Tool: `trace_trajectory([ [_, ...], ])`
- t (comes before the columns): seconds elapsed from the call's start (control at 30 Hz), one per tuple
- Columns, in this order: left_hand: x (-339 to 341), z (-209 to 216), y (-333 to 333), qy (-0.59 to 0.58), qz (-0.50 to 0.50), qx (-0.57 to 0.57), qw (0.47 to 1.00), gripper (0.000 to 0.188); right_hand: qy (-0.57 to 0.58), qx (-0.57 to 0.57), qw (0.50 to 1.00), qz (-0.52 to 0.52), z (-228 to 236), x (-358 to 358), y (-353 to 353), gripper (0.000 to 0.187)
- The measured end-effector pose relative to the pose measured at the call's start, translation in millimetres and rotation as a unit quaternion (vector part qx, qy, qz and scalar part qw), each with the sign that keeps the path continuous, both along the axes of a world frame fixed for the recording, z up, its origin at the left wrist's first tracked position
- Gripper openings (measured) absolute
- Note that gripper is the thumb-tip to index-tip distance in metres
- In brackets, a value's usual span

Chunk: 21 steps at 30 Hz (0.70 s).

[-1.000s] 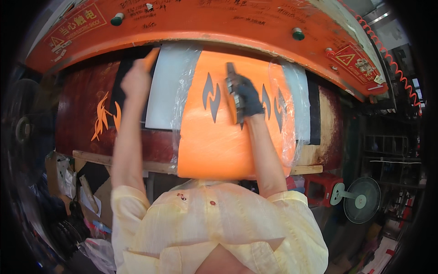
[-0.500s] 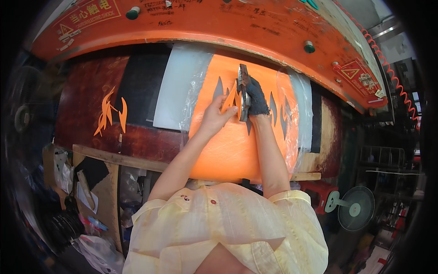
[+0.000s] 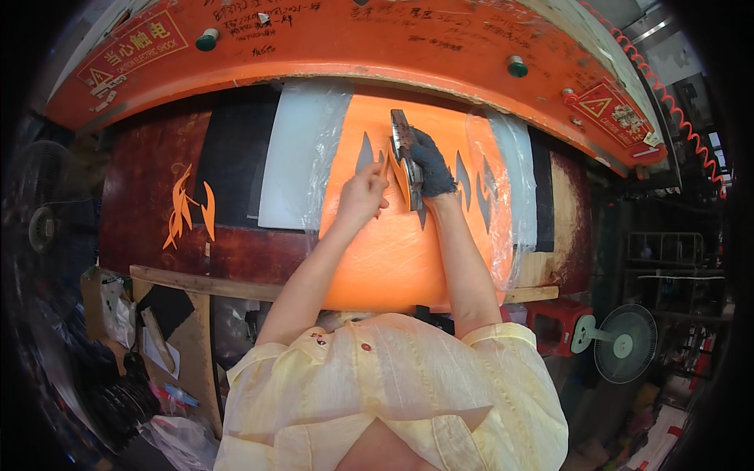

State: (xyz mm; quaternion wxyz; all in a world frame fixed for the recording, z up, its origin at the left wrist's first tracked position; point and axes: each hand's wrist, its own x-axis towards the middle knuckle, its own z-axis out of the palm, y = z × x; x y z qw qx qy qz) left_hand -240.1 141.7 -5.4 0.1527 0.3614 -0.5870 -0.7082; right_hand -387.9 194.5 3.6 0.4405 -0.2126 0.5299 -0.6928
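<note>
My right hand (image 3: 428,165), in a dark work glove, grips a dark metal cutting die (image 3: 405,157) stood up on its edge. Against the die's left side is a thin orange flame-shaped piece (image 3: 398,171). My bare left hand (image 3: 363,196) is closed in a pinch at this piece's left edge; its fingertips are partly hidden. Beneath both hands lies an orange foam sheet (image 3: 377,259), with dark flame-shaped cutouts (image 3: 461,177) on both sides of the die.
Loose orange flame pieces (image 3: 181,208) lie on the reddish-brown board (image 3: 243,255) at left. Clear plastic film (image 3: 503,263) and pale sheets (image 3: 294,157) flank the foam. An orange machine beam (image 3: 338,47) spans the far side. A fan (image 3: 624,345) stands at right.
My left hand has drawn back a little toward me and left of the die, its fingers curling in. My right hand still holds the die. The whole view has shifted slightly.
</note>
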Motion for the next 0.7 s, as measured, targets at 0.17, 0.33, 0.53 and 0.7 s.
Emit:
trace_trajectory([
  [0.17, 1, -2, -1, 0.03, 0.01, 0.024, 0.999, 0.043, -0.023, -0.008, 0.999, -0.021, 6, 4, -1, 0.036],
  [0.33, 2, 0, -2, 0.055, 0.038, 0.079, 0.995, 0.043, 0.003, 0.002, 0.999, -0.036, 10, 7, -3, 0.034],
  [0.53, 6, -1, 6, 0.071, -0.029, 0.051, 0.996, 0.053, 0.033, 0.014, 0.999, -0.003, 6, 2, -2, 0.037],
  [0.7, 10, -2, 11, 0.114, -0.047, 0.028, 0.992, 0.063, 0.003, -0.003, 1.0, -0.003, -2, 0, -3, 0.039],
])
